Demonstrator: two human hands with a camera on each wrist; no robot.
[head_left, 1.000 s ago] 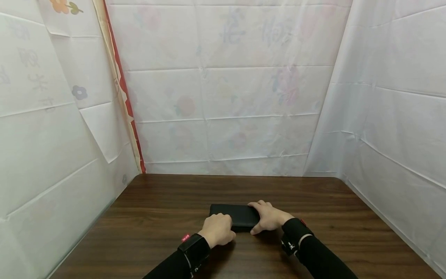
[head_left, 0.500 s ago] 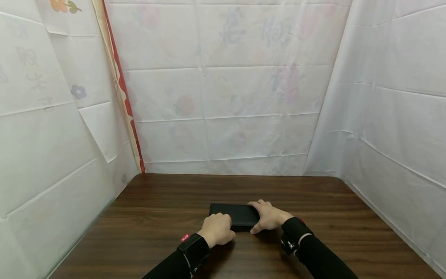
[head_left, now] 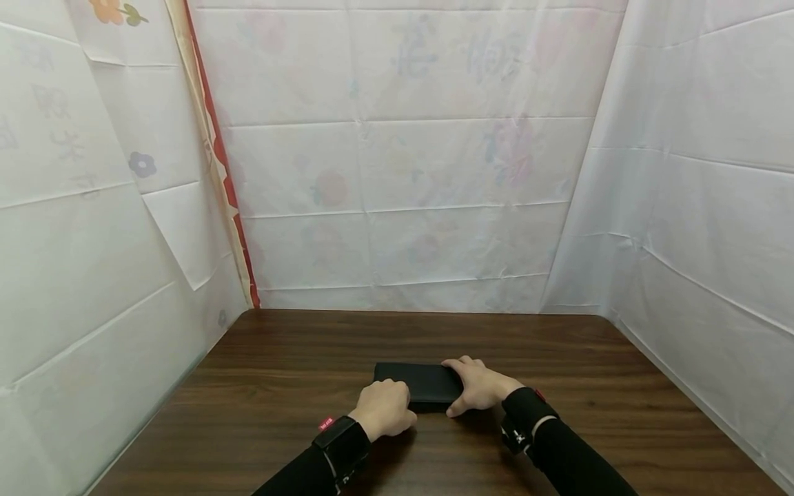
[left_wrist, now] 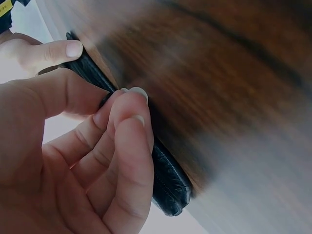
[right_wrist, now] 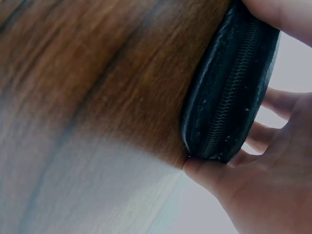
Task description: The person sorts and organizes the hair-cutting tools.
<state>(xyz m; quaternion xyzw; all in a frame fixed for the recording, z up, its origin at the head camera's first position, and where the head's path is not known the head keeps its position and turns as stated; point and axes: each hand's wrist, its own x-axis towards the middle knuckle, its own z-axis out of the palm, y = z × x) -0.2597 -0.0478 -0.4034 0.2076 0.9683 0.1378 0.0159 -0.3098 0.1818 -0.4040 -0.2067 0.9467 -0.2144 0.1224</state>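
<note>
A flat black zip wallet (head_left: 424, 384), leather-like with a curved corner, lies on the brown wooden table. My left hand (head_left: 383, 408) is at its near edge, left of the middle. In the left wrist view, thumb and curled forefinger pinch a small black zipper pull (left_wrist: 104, 100), mostly hidden by the fingers. My right hand (head_left: 480, 386) grips the wallet's right end, thumb on the near edge and fingers at the far side. The right wrist view shows the zipper teeth (right_wrist: 229, 92) meshed along that end.
The wooden table (head_left: 298, 365) reaches back to a white printed sheet (head_left: 397, 165) hung behind it. More white sheeting stands along the left and right sides. Black bands (head_left: 344, 444) circle both wrists.
My left hand has shifted very slightly left along the wallet's near edge. The right hand and the wallet stay where they were.
</note>
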